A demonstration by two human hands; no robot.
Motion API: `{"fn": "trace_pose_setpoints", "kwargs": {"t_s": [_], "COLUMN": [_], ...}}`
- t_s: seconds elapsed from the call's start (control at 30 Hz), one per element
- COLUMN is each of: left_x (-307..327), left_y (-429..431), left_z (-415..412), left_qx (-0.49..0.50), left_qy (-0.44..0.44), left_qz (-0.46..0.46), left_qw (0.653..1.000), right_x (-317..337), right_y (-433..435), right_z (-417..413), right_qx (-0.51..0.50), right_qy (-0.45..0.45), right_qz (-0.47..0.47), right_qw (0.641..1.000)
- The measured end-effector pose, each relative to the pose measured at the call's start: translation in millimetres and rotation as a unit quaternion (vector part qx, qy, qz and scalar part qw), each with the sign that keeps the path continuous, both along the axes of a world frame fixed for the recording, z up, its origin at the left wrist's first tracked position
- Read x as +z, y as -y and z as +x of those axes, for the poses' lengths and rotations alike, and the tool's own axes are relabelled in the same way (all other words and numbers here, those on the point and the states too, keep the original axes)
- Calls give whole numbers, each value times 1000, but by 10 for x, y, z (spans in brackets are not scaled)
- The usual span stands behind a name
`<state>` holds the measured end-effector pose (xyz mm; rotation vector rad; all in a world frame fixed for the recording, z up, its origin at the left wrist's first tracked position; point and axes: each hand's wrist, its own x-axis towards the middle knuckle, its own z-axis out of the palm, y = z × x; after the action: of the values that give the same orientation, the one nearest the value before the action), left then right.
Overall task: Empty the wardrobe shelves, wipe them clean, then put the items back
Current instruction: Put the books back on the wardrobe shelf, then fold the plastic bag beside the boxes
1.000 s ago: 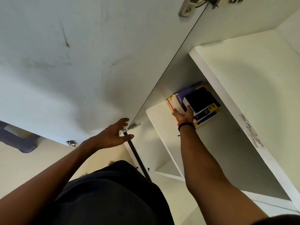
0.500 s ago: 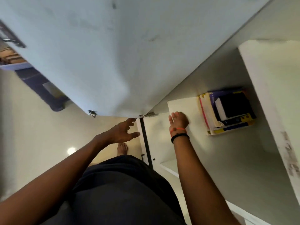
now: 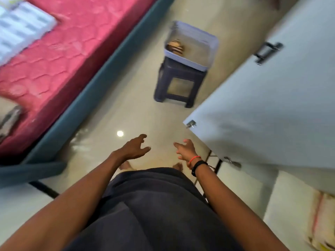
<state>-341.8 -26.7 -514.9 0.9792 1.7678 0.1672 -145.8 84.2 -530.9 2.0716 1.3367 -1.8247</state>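
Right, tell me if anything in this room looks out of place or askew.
The tub on the stool overhangs the seat on its right side, so it sits off-centre. The wardrobe door stands open. Both hands are empty. Nothing looks spilled or broken.

Looking steeply down from head height, tilted, close above both forearms; left hand (image 3: 133,147) and right hand (image 3: 185,150) sitting mid-frame, stool (image 3: 178,87) lying beyond them, wardrobe door (image 3: 272,105) flanking the right hand.
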Motion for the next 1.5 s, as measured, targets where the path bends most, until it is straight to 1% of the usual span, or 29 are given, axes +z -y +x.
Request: {"fn": "trace_pose_setpoints", "kwargs": {"t_s": [0.03,0.07,0.13,0.2,0.27,0.37,0.47,0.5,0.53,0.57,0.63,0.73,0.83,0.93,1.07,1.13,1.2,1.27,1.33,1.4,1.5], "left_x": [-9,-38,-54,-64,-89,-131,-166,-178,-209,-198,-230,-278,-297,-307,-228,-204,-194,-215,-202,-207,-286], "left_y": [298,445,864,1265,1620,2023,2246,2263,2358,2327,2382,2486,2477,2479,2494,2485,2474,2460,2468,2558,2714], "left_z": [-298,-447,-883,-1233,-1447,-1618,-1751,-1762,-1840,-1810,-1849,-2010,-2353,-2824,-3280,-3635,-3971,-4300,-4580,-5089,-5909], "left_qx": [47,66,127,196,266,341,410,420,458,459,489,526,554,596,631,665,694,710,715,737,765], "left_qy": [-7,-8,-19,-36,-41,-26,-9,-7,-2,0,12,18,18,14,7,1,-8,-19,-16,-10,-10], "left_qz": [-10,-19,-30,-27,-27,-29,-18,-14,-10,-7,-3,-13,-17,-9,-4,11,41,57,70,85,104], "left_qw": [999,998,991,980,963,939,912,907,889,888,872,850,832,803,776,747,719,702,696,671,635], "right_x": [-14,-9,-6,-6,-39,-5,117,124,117,141,131,156,163,156,320,400,444,485,535,526,499], "right_y": [76,95,224,449,736,1138,1346,1357,1410,1385,1400,1494,1456,1382,1300,1292,1326,1399,1492,1622,1777], "right_z": [-329,-474,-1023,-1552,-1972,-2448,-2820,-2869,-3099,-3099,-3328,-3752,-4276,-4912,-5551,-5996,-6401,-6775,-7000,-7343,-7800], "right_qx": [73,127,254,361,451,557,619,625,650,649,666,691,715,735,752,758,759,763,761,763,744], "right_qy": [10,21,15,3,6,-14,-44,-48,-45,-41,-45,-67,-84,-111,-108,-132,-152,-153,-169,-185,-196], "right_qz": [17,31,39,28,39,53,42,45,46,51,58,40,41,43,36,47,54,43,34,33,26], "right_qw": [997,991,966,932,892,829,783,778,757,758,743,719,693,668,649,637,631,627,626,619,638]}}
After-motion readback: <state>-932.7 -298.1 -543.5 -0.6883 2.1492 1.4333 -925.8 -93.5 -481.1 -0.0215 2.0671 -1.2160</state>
